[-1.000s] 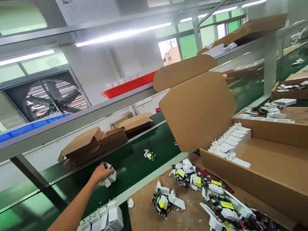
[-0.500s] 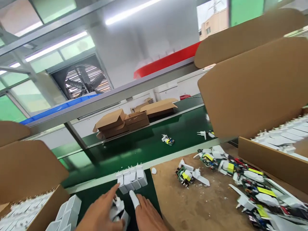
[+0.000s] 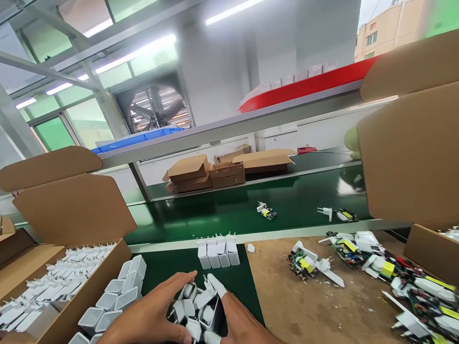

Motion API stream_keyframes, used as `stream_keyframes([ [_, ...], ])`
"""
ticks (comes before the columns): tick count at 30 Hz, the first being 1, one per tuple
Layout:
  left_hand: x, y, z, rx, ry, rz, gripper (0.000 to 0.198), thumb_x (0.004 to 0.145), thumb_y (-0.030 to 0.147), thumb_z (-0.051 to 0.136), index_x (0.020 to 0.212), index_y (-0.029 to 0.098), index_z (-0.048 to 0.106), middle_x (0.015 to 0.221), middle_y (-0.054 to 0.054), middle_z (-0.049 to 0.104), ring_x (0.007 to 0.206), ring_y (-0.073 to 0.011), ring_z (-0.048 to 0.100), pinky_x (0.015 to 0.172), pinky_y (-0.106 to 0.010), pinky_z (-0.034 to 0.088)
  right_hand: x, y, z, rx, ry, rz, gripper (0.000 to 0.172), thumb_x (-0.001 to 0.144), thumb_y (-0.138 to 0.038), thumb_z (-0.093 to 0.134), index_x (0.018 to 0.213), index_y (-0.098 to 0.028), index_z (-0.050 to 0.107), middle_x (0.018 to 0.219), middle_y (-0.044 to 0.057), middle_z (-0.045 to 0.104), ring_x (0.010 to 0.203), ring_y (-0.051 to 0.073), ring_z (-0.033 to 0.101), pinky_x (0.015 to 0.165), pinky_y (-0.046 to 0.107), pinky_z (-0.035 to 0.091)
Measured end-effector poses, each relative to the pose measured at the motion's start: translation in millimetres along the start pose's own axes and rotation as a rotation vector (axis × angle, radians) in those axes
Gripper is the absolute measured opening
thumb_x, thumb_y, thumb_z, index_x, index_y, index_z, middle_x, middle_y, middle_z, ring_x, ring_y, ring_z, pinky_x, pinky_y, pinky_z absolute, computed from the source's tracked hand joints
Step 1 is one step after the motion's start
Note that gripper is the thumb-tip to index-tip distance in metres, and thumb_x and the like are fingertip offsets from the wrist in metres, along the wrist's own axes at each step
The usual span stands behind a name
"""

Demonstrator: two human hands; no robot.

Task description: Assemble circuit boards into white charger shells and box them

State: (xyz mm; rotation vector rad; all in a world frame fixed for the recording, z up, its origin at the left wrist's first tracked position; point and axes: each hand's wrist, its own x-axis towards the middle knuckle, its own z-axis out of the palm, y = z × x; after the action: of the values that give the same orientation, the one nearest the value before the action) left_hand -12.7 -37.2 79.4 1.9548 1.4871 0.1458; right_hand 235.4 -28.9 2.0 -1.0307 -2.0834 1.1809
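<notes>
My left hand (image 3: 148,313) curls around the near-left side of a tight cluster of white plug adapters (image 3: 195,306), its thumb along the front. From the other side my right hand (image 3: 245,315) presses on the same cluster, with white covers on its thumb and a fingertip. Some of the adapters look like open housings with white parts and plug pins inside; my fingers hide part of the group. Just beyond my hands, a short row of white adapters (image 3: 218,252) stands upright on the dark green mat (image 3: 161,263), pins at the top.
Open white housings (image 3: 116,300) stand at left, beside a carton (image 3: 88,282) packed with adapters. Circuit boards (image 3: 389,267) with yellow tape lie across the brown board (image 3: 287,310) at right. Behind runs a green belt (image 3: 215,210) carrying loose boards. Another carton (image 3: 430,253) bounds the right.
The view has swung left, so the scene sits further right. My right hand has come from near the upright row to the side of the cluster, and both hands now enclose it.
</notes>
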Motion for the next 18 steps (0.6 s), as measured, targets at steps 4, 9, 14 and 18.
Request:
stream_keyframes([
  [4,1.0,-4.6,3.8,-0.069,-0.002,0.108,0.087,0.076,0.045,0.09,0.154,0.031,0.054,0.167,-0.008,0.043,0.15,-0.0355,0.045,0.125,-0.043,0.038,1.0,0.1,-2.2,-0.066,0.052,0.024,0.081,0.074,-0.021,0.072,0.151,-0.018,0.049,0.139,0.017,0.064,0.131,0.034,0.06,0.114,0.044,0.045],
  [9,-0.9,-19.4,-3.2,0.006,0.048,0.045,0.058,0.089,0.035,0.074,0.146,0.034,0.063,0.167,-0.006,0.046,0.15,-0.0345,0.048,0.126,-0.046,0.039,3.2,1.4,-12.6,-0.192,0.056,0.188,0.055,0.074,-0.013,0.063,0.129,-0.018,0.061,0.12,0.014,0.068,0.11,0.032,0.067,0.1,0.045,0.053],
  [14,-4.8,-23.0,-0.2,0.118,0.259,0.087,0.06,0.094,0.034,0.069,0.153,0.037,0.055,0.171,-0.004,0.04,0.158,-0.0369,0.036,0.127,-0.056,0.036,5.2,5.0,-17.9,-0.054,0.069,0.057,0.079,0.073,-0.008,0.063,0.149,-0.021,0.047,0.111,0.006,0.067,0.096,0.023,0.067,0.09,0.034,0.055],
  [18,2.5,-11.2,20.2,0.192,0.317,0.365,0.051,0.099,0.035,0.067,0.149,0.039,0.057,0.162,-0.003,0.054,0.154,-0.0346,0.044,0.127,-0.056,0.038,8.4,11.0,-16.2,0.06,0.077,-0.138,0.07,0.067,-0.003,0.06,0.136,-0.021,0.061,0.111,0.004,0.065,0.095,0.021,0.066,0.086,0.031,0.055],
])
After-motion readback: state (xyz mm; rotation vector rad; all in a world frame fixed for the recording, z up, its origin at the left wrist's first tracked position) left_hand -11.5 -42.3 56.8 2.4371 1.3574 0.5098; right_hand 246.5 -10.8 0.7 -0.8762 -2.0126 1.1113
